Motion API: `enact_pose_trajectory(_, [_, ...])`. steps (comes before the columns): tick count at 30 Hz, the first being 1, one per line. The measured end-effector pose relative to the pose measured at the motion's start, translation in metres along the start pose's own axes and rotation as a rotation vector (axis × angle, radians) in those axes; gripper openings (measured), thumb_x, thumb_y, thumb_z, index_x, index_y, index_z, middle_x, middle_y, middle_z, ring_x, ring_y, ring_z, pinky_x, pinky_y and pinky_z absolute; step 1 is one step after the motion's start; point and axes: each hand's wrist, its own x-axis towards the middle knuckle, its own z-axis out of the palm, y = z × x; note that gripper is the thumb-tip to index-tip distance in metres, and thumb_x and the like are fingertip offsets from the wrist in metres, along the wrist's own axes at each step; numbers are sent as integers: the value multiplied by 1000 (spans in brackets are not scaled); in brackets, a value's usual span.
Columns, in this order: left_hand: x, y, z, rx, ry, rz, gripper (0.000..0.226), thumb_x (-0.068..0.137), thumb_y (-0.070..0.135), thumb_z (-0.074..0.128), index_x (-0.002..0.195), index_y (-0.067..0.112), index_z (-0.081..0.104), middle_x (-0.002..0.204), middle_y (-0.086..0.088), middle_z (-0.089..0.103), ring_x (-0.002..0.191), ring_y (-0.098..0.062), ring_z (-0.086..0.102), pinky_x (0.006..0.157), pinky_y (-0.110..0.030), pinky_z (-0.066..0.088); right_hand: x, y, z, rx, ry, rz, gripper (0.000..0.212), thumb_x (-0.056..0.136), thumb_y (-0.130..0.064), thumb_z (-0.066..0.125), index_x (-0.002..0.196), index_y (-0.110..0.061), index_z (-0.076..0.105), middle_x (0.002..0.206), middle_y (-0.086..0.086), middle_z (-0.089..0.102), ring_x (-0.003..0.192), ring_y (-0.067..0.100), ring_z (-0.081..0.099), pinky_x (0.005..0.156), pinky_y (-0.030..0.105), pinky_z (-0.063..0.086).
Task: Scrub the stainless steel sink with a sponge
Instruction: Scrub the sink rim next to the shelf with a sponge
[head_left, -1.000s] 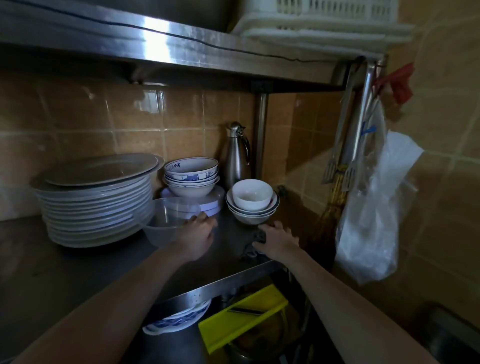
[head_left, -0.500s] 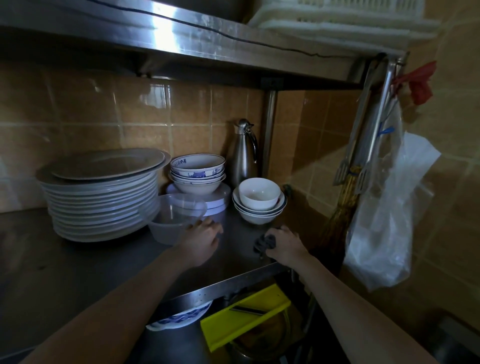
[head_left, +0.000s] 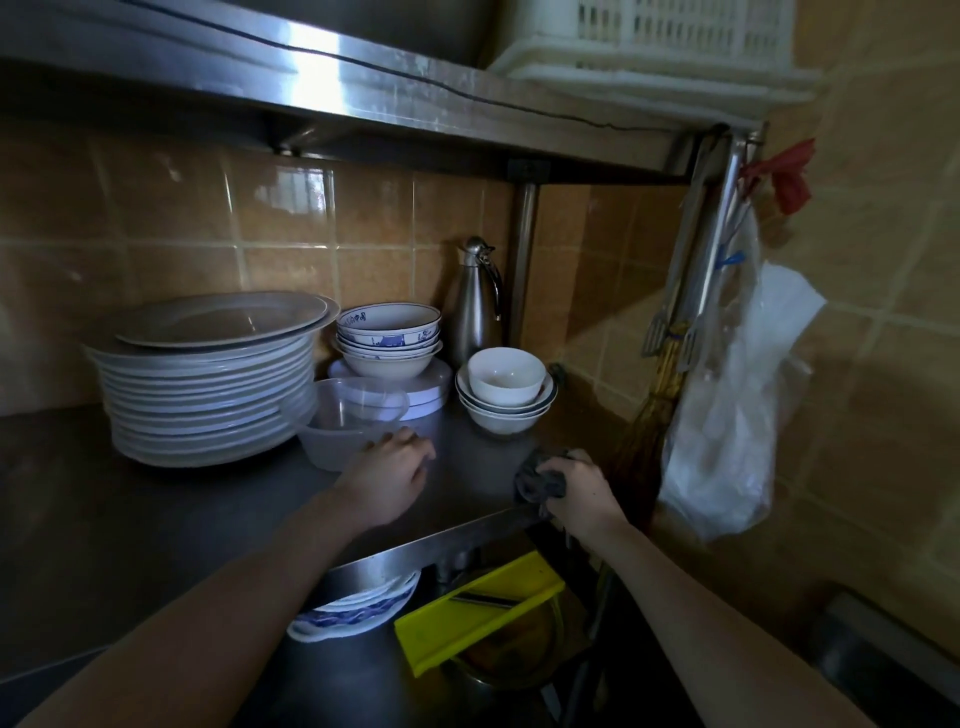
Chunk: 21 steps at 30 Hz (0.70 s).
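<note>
Dark grey sponge (head_left: 540, 475), scrunched and wrinkled, bunched in the right hand (head_left: 584, 496) at the front right corner of the desk (head_left: 156, 519), just above its folded steel edge. Fingers curled tight round it, knuckles up.

Left hand (head_left: 387, 475) resting on the dull brushed steel nearby, fingers loosely bent, gripping nothing, tips against the wall of a clear plastic tub (head_left: 343, 426).

Behind the tub, touching it, a tall stack of white plates (head_left: 208, 395), round and wide-rimmed, topped by a greyer, shallower one. To the right of that, nested blue-patterned bowls (head_left: 387, 338) on a flat white round lid or box. Further right, plain white bowls (head_left: 506, 389) nested, the smallest and deepest on top. At the tiled wall, a slim steel jug (head_left: 475, 306) with a curved handle, beside a round shelf post.

Overhead, a glossy steel shelf (head_left: 363, 88) carrying a white slotted plastic basket (head_left: 670, 41). From its right end, hanging metal tongs (head_left: 691, 249), a crinkled translucent plastic bag (head_left: 727, 415) and a scrap of red.

Below the desk edge, a yellow plastic board (head_left: 478, 608), tilted over a round pan.
</note>
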Motion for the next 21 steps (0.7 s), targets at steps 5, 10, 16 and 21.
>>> enact_pose_trajectory(5, [-20, 13, -5, -16, 14, 14, 26, 92, 25, 43, 116, 24, 52, 122, -2, 51, 113, -22, 51, 92, -36, 41, -29, 0, -11, 19, 25, 15, 38, 70, 3, 62, 101, -19, 68, 110, 5, 47, 102, 28, 56, 82, 30, 47])
enact_pose_trajectory(10, [-49, 28, -7, -10, 3, 17, 26, 92, 26, 44, 116, 23, 52, 121, -1, 51, 114, -22, 50, 93, -37, 40, -67, 0, -22, 44, 5, 48, 41, 74, 1, 64, 107, -23, 66, 111, 0, 43, 105, 26, 53, 81, 30, 46])
enact_pose_trajectory(16, [-87, 50, 0, -63, -12, 63, 24, 93, 25, 44, 115, 22, 53, 117, -3, 52, 111, -24, 53, 89, -35, 42, -127, 6, -31, 23, 11, 83, 42, 74, 1, 58, 111, -18, 65, 116, 7, 50, 111, 27, 52, 87, 28, 45])
enact_pose_trajectory(21, [-114, 72, 19, -120, -24, 93, 25, 89, 20, 49, 113, 18, 58, 119, -7, 56, 112, -27, 53, 87, -36, 41, -181, 20, -31, 40, 5, 117, 34, 75, 6, 57, 102, -12, 66, 85, -12, 43, 111, 24, 47, 81, 28, 43])
